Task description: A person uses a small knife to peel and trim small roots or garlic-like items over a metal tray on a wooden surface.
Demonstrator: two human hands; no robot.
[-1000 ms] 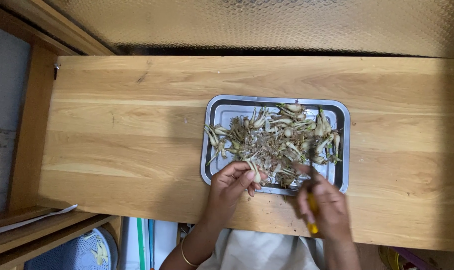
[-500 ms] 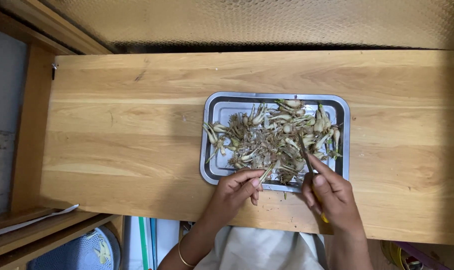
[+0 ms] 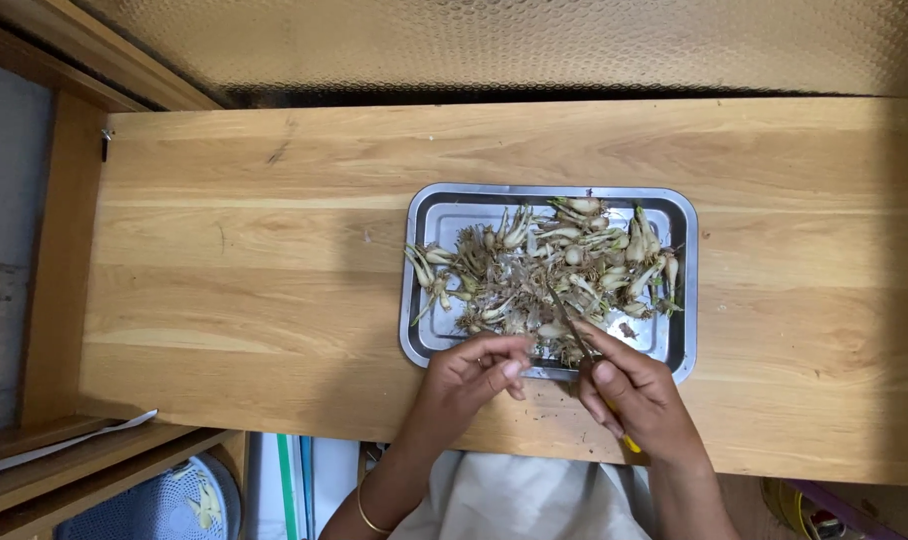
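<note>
While the right hand is closed around a small knife with a yellow handle end showing below the wrist side of the palm, the left hand pinches something small between thumb and fingertips at the near rim of the tray; what it pinches is too small to make out. The knife lies just right of centre in the frame, its thin blade running up and to the left from the fist, tip over the heap, so its long axis is a steep diagonal from lower right to upper left. Beyond the hands sits the rectangular metal tray, long side across the frame, filled with small pale bulbs with roots and stalk stubs, lying in every direction. Judging by the heap, most bulbs seem yet untrimmed, roots on; a few crumbs of debris lie on the wooden tabletop near the tray.
</note>
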